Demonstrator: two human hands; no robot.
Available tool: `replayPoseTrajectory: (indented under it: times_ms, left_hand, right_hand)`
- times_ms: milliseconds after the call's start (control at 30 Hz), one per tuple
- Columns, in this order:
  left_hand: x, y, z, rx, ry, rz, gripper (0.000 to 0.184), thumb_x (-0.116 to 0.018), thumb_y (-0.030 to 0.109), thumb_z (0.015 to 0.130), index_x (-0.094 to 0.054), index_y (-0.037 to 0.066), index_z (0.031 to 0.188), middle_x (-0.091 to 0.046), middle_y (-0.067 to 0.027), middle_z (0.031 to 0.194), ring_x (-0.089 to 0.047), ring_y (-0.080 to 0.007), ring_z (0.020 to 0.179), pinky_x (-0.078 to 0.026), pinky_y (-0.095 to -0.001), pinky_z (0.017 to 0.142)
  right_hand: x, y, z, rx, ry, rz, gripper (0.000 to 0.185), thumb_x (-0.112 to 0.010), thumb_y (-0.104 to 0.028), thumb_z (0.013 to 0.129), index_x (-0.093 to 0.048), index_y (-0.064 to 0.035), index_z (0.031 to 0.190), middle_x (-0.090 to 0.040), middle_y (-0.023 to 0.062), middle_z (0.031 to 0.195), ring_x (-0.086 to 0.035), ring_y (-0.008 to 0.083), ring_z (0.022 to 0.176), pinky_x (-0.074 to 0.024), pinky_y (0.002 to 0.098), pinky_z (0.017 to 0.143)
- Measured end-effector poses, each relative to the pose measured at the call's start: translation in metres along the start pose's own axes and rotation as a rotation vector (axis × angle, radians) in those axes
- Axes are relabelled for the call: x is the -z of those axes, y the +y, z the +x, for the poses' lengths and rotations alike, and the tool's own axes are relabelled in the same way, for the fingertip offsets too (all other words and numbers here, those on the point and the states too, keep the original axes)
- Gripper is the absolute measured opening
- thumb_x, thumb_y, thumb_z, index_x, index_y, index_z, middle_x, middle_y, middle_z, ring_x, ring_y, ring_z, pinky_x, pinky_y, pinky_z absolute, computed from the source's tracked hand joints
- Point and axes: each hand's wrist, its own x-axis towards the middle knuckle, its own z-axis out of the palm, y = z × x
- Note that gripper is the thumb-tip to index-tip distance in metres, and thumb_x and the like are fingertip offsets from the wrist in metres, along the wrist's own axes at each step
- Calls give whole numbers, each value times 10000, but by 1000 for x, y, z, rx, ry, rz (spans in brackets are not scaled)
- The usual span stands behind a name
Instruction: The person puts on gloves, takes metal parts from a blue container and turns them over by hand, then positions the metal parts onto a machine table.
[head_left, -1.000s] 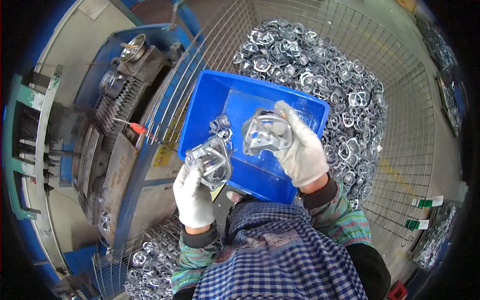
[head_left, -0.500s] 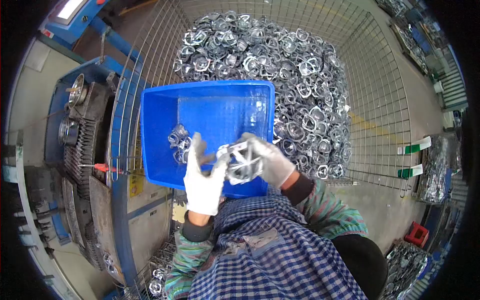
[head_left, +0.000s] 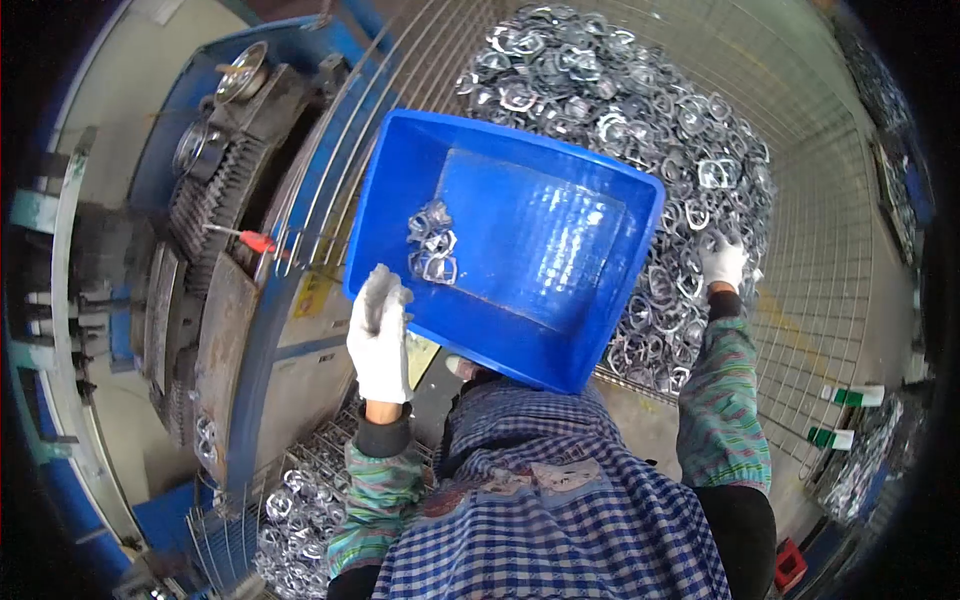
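My left hand (head_left: 381, 335), in a white glove, is raised beside the near left edge of the blue bin (head_left: 520, 370), fingers apart and holding nothing. Several small silvery metal parts (head_left: 433, 243) lie in the left part of that bin. To the right, my right hand (head_left: 722, 262), also gloved, reaches onto the heap of shiny metal parts (head_left: 600, 125) in the wire cage. Its fingertips are hidden among the parts, so whether it grips one is unclear.
The wire cage (head_left: 825, 250) surrounds the heap. At left stands a machine with toothed metal blocks (head_left: 215, 195) and a red-handled tool (head_left: 258, 241). Another wire basket of parts (head_left: 300, 520) is at the lower left. A red box (head_left: 790, 566) sits at the lower right.
The metal part is gone from between my hands. My right hand has moved far right onto the heap, while my left hand has stayed near the bin's edge. The camera view has also turned.
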Motion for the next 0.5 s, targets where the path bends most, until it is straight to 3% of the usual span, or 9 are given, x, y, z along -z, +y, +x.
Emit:
replayPoseTrajectory:
  times_ms: [67, 133, 233, 333, 367, 400, 433, 467, 500]
  left_hand:
    - [16, -6, 3, -15, 37, 0, 356, -528, 50, 843, -464, -16, 1188, -561, -99, 1074, -542, -117, 876, -429, -216, 735]
    - [29, -11, 5, 96, 68, 6, 351, -525, 55, 846, -466, -14, 1185, -559, -92, 1077, -543, -119, 880, -433, -221, 742]
    - [44, -34, 8, 112, 60, 30, 344, -520, 66, 851, -468, -11, 1182, -557, -81, 1080, -539, -112, 887, -435, -228, 756]
    - [56, -57, 10, 215, -4, 21, 348, -528, 80, 849, -470, -1, 1182, -557, -78, 1087, -528, -123, 933, -421, -243, 814]
    - [56, -60, 10, 211, 7, 85, 332, -528, 102, 851, -485, -2, 1164, -574, -73, 1047, -543, -116, 889, -433, -235, 770]
    - [56, -63, 10, 204, 17, 148, 320, -528, 123, 854, -500, -4, 1146, -591, -67, 1007, -558, -110, 845, -445, -228, 727]
    - [66, -81, 8, 205, -32, 120, 321, -532, 110, 852, -502, -2, 1151, -586, -61, 1022, -549, -98, 859, -433, -221, 748]
    - [68, -85, 8, 262, -19, 111, 321, -526, 76, 850, -496, -6, 1159, -581, -56, 1025, -537, -101, 883, -424, -222, 778]
    - [72, -88, 7, 286, -34, 109, 317, -521, 61, 850, -494, -11, 1157, -577, -59, 1035, -534, -105, 898, -419, -227, 799]
  right_hand:
    - [1, -19, 2, 89, 171, 100, 406, -643, -251, 680, -585, -127, 1062, -501, 161, 1106, -433, 331, 1064, -356, 411, 912]
    - [12, -57, -2, 202, 304, 253, 370, -625, -184, 717, -557, -120, 1076, -500, 148, 1109, -440, 323, 1058, -349, 408, 915]
    - [25, -145, -22, 502, 335, 551, 345, -623, -70, 724, -529, -74, 1056, -519, 132, 1073, -473, 300, 1019, -358, 394, 900]
    - [5, -232, -68, 552, 1, 718, 320, -631, -71, 721, -541, -50, 1028, -553, 123, 1020, -506, 280, 987, -391, 350, 874]
    - [-21, -253, -83, 524, -152, 740, 331, -631, -97, 726, -540, -39, 1039, -548, 129, 1034, -504, 283, 998, -392, 351, 876]
    - [-55, -273, -94, 576, -259, 809, 355, -647, -134, 722, -542, -39, 1047, -546, 136, 1043, -502, 285, 1006, -392, 350, 877]
    - [-70, -295, -104, 595, -438, 773, 409, -623, -240, 745, -519, -70, 1103, -514, 160, 1095, -470, 315, 1048, -370, 378, 908]
    - [-88, -318, -114, 632, -475, 715, 465, -625, -288, 736, -502, -74, 1131, -499, 167, 1137, -460, 322, 1071, -362, 378, 927]
    - [-104, -336, -124, 550, -619, 671, 528, -629, -316, 726, -472, -93, 1179, -479, 168, 1175, -447, 325, 1091, -354, 382, 940]
